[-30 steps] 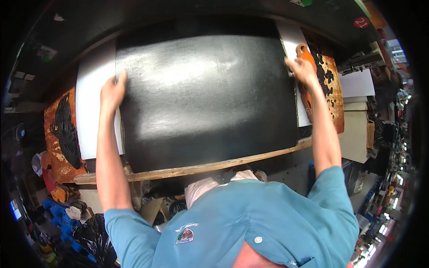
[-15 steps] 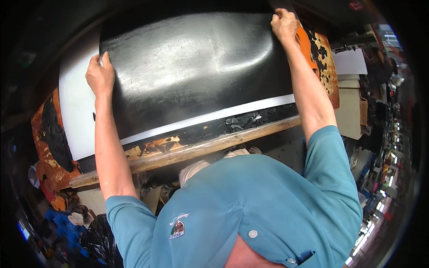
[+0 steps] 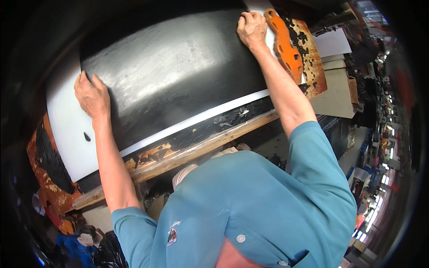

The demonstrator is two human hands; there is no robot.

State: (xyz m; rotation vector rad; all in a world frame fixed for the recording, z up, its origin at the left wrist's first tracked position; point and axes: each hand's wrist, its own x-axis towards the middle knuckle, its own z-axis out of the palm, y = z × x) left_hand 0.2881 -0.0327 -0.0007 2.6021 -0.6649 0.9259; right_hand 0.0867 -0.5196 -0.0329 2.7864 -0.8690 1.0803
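Observation:
A large black sheet [image 3: 178, 67], glossy where light strikes it, lies over a white board [image 3: 67, 129] on the workbench. At the sheet's left edge, my left hand [image 3: 94, 96] grips it with thumb and forefinger spread along the border; its other fingers are partly hidden. Up at the far right edge, my right hand [image 3: 252, 30] has its fingers curled over the sheet. Just right of that hand lies an orange, curved, flat piece with cut-out holes [image 3: 286, 49]. A small dark drop-shaped piece [image 3: 87, 136] rests on the white board beside my left forearm.
A wooden rail [image 3: 187, 156] runs along the bench's near edge, with black scraps [image 3: 228, 117] behind it. More black scraps lie on the worn brown boards [image 3: 315, 60] at both sides. White paper [image 3: 333, 43] tops a stack at right. Black bags [image 3: 109, 250] sit lower left.
My view has shifted and turned. My right hand has moved left, away from the orange piece, which now shows more fully with white board beside it. The sheet's bulge at right has flattened.

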